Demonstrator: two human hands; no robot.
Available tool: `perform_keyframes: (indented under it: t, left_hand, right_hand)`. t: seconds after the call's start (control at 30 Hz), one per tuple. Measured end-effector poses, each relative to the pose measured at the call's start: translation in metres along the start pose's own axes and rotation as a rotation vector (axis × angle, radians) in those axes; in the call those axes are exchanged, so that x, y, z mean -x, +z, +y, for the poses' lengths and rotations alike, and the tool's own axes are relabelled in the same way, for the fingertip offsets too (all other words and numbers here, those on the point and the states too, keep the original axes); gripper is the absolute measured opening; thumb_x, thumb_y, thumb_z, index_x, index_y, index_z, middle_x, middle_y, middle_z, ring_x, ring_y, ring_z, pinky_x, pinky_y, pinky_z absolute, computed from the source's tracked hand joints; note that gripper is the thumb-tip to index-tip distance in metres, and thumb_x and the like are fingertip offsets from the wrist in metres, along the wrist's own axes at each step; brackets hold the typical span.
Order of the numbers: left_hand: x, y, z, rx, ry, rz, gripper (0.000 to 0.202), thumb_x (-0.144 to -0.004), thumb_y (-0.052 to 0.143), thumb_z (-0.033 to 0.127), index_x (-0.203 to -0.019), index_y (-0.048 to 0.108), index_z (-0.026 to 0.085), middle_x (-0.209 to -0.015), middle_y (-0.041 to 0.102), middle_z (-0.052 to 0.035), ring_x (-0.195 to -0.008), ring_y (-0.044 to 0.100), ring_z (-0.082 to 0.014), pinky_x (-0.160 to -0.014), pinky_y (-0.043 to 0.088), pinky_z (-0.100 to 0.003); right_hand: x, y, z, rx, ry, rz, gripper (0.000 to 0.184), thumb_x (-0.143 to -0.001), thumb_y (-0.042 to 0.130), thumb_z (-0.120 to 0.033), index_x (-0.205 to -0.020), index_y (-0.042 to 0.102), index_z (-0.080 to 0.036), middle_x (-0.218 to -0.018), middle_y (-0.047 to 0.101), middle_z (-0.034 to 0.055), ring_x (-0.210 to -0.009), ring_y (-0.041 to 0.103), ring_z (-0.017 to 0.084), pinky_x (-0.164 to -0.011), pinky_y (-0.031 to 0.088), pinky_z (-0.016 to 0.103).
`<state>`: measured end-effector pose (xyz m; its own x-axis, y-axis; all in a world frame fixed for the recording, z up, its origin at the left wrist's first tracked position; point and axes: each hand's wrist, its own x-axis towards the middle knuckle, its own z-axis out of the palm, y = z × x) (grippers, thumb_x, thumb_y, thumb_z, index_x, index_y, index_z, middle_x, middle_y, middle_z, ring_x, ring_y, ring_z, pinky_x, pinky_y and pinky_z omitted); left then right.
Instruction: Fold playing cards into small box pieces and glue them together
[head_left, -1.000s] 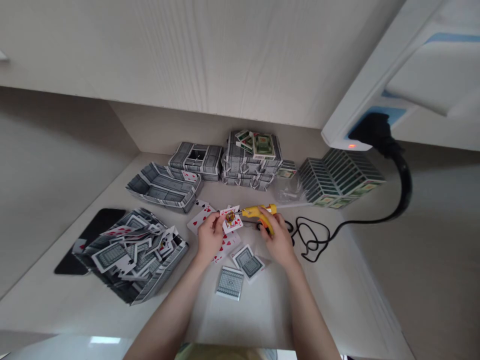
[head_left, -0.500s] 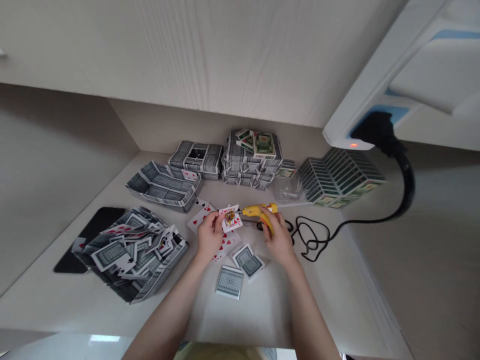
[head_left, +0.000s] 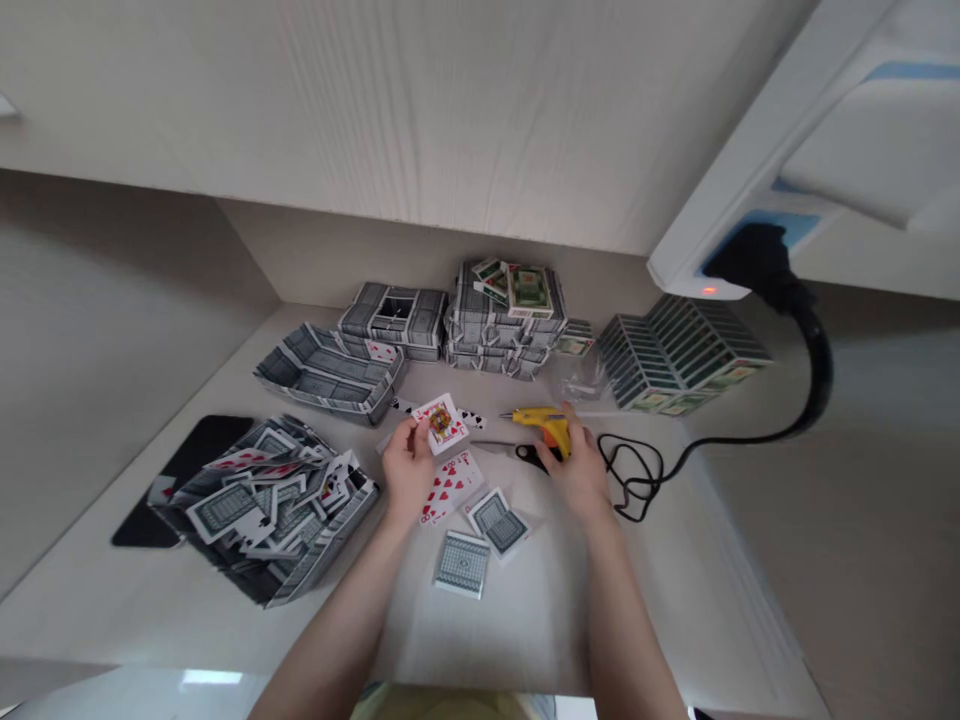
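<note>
My left hand (head_left: 409,468) pinches a face-up playing card (head_left: 441,424), a red jack, at its left edge. In my right hand (head_left: 577,468) is a yellow hot glue gun (head_left: 538,418), its nozzle aimed left toward the card, a gap between them. The thumb and fingers are around the gun's handle. Scissors (head_left: 529,456) with black handles lie just under the gun, partly covered. Below my left hand lie loose heart cards (head_left: 454,485). Closer to me are two overlapping face-down cards (head_left: 499,525) and a face-down card piece (head_left: 461,563).
An open box made of cards (head_left: 315,560), filled with loose cards, stands left on a black flat object (head_left: 142,515). Behind are a card tray (head_left: 330,375), stacked card boxes (head_left: 502,335) and rows of card packs (head_left: 675,355). A black cord (head_left: 720,442) runs right to a power strip (head_left: 712,260).
The glue gun has drawn away from the card toward the right with my right hand. My left hand has moved slightly left, tilting the jack card.
</note>
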<state>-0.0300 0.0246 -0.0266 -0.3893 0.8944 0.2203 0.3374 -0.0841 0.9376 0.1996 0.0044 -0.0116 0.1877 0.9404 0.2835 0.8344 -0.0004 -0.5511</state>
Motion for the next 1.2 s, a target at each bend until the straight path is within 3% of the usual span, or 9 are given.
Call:
perform_keyframes:
  t: [0.23,0.33,0.47,0.53,0.67,0.83,0.97,1.1,1.2]
  left_hand:
    - [-0.001,-0.003,0.002,-0.01,-0.04,0.085,0.026,-0.082,0.044,0.039,-0.081,0.056,0.016,-0.066,0.058,-0.0011,-0.06,0.052,-0.0132,-0.058,0.04,-0.022]
    - [0.0,-0.002,0.004,0.004,-0.058,0.08,0.025,-0.082,0.044,0.039,-0.081,0.055,0.016,-0.065,0.056,-0.0003,-0.058,0.051,-0.0125,-0.056,0.04,-0.022]
    - [0.0,-0.002,0.003,0.007,-0.064,0.094,0.024,-0.083,0.043,0.037,-0.081,0.054,0.016,-0.068,0.057,-0.0008,-0.061,0.052,-0.0123,-0.058,0.04,-0.022]
    - [-0.001,-0.003,0.002,-0.002,-0.046,0.101,0.022,-0.083,0.044,0.035,-0.082,0.054,0.016,-0.07,0.057,-0.0012,-0.064,0.053,-0.0124,-0.06,0.041,-0.022]
    - [-0.001,-0.004,0.003,-0.012,-0.027,0.102,0.021,-0.082,0.044,0.034,-0.082,0.054,0.016,-0.068,0.056,-0.0007,-0.062,0.052,-0.0122,-0.059,0.041,-0.021]
    - [-0.001,-0.002,0.005,0.0,-0.008,0.095,0.021,-0.082,0.044,0.034,-0.082,0.054,0.016,-0.07,0.059,-0.001,-0.063,0.054,-0.0123,-0.06,0.041,-0.022]
    - [0.0,-0.001,0.004,0.017,-0.009,0.062,0.021,-0.082,0.045,0.036,-0.083,0.054,0.016,-0.075,0.06,-0.002,-0.068,0.056,-0.0132,-0.064,0.042,-0.023]
    - [0.001,0.0,0.003,0.023,-0.023,0.038,0.021,-0.081,0.046,0.037,-0.083,0.053,0.017,-0.073,0.059,-0.001,-0.067,0.055,-0.0132,-0.064,0.043,-0.023]
    - [0.004,0.002,0.004,0.053,-0.022,-0.023,0.022,-0.082,0.045,0.037,-0.084,0.053,0.017,-0.074,0.059,-0.0014,-0.068,0.056,-0.0135,-0.064,0.043,-0.024]
  right_hand:
    - [-0.009,-0.002,0.011,0.153,0.092,0.218,0.056,-0.064,0.064,-0.041,-0.11,0.046,-0.015,-0.095,0.051,0.0134,-0.091,0.047,0.031,-0.078,0.038,0.049]
    - [-0.016,-0.003,-0.001,0.076,0.087,0.238,0.045,-0.067,0.061,-0.039,-0.104,0.049,-0.015,-0.091,0.051,0.0117,-0.088,0.049,0.028,-0.077,0.04,0.044]
    - [-0.025,0.008,-0.034,-0.132,-0.104,-0.031,0.011,-0.075,0.052,-0.023,-0.084,0.057,-0.019,-0.081,0.055,0.005,-0.072,0.054,0.018,-0.069,0.044,0.031]
    - [-0.028,0.02,-0.053,-0.101,-0.167,-0.176,0.016,-0.075,0.05,-0.016,-0.086,0.06,-0.021,-0.087,0.057,0.0051,-0.075,0.056,0.018,-0.07,0.044,0.029]
    - [-0.034,0.045,-0.081,0.113,-0.095,-0.343,0.025,-0.076,0.049,-0.013,-0.097,0.061,-0.02,-0.099,0.055,0.0092,-0.079,0.059,0.018,-0.067,0.043,0.027]
    - [-0.042,0.057,-0.089,0.15,-0.015,-0.38,0.015,-0.074,0.053,-0.013,-0.086,0.061,-0.014,-0.101,0.054,0.012,-0.075,0.06,0.018,-0.062,0.041,0.026]
    - [-0.04,0.051,-0.079,-0.217,0.094,-0.353,0.003,-0.071,0.057,-0.016,-0.074,0.056,-0.016,-0.084,0.06,0.0065,-0.064,0.056,0.013,-0.055,0.039,0.023]
    - [-0.028,0.033,-0.068,-0.947,0.276,-0.43,0.017,-0.076,0.054,-0.036,-0.08,0.049,-0.019,-0.067,0.059,-0.0017,-0.033,0.032,0.005,-0.035,0.022,0.021]
    - [-0.017,0.021,-0.064,-1.195,0.335,-0.42,0.024,-0.069,0.061,-0.039,-0.075,0.052,-0.018,-0.061,0.053,-0.0049,-0.033,0.028,0.002,-0.034,0.014,0.02]
